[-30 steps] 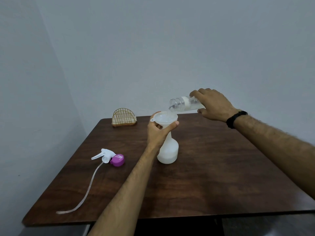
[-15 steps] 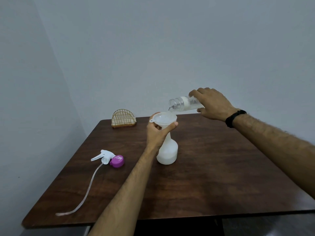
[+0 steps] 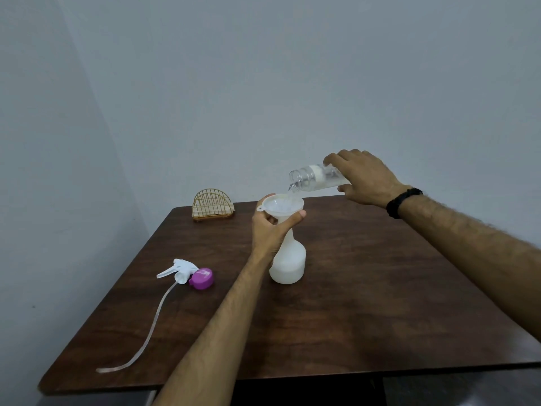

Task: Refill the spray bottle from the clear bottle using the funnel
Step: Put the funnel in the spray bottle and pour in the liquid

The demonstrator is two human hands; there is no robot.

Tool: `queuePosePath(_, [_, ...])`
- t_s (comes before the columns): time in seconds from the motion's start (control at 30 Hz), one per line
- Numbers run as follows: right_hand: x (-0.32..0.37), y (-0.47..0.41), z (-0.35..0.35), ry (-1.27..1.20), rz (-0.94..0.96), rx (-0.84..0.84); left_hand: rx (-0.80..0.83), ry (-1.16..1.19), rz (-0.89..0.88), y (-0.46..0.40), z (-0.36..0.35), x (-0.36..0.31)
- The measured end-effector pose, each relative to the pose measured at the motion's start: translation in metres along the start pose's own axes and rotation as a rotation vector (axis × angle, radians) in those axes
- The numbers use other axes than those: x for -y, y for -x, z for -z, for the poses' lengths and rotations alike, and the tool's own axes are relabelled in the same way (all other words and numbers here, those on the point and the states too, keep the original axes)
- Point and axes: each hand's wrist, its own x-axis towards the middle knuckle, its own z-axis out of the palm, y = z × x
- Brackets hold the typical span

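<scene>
A white translucent spray bottle [image 3: 288,265] stands upright mid-table, without its head. A white funnel [image 3: 281,205] sits in its neck. My left hand [image 3: 270,230] is wrapped around the funnel's stem and the bottle's neck. My right hand [image 3: 363,178] holds the clear bottle [image 3: 313,178] tipped almost level, its open mouth just above the funnel's right rim. A thin stream of clear liquid runs from the mouth into the funnel.
The spray head [image 3: 180,271] with its long tube lies on the dark wooden table [image 3: 380,303] to the left, next to a purple cap [image 3: 202,278]. A gold wire napkin holder [image 3: 212,205] stands at the far left corner. Walls close in behind and left.
The clear bottle is tipped slightly further and liquid keeps running into the funnel. Both hands stay in nearly the same place.
</scene>
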Motion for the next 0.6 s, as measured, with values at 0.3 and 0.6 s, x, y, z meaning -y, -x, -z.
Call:
queuePosePath(0.3, [-0.0009, -0.0019, 0.0008, 0.005, 0.007, -0.012, 0.0, -0.024, 0.008, -0.0002, 0.0009, -0.0001])
queuePosePath(0.6, [-0.0032, -0.0036, -0.0001, 0.007, 0.016, -0.027, -0.008, -0.051, 0.012, 0.0002, 0.0005, -0.0009])
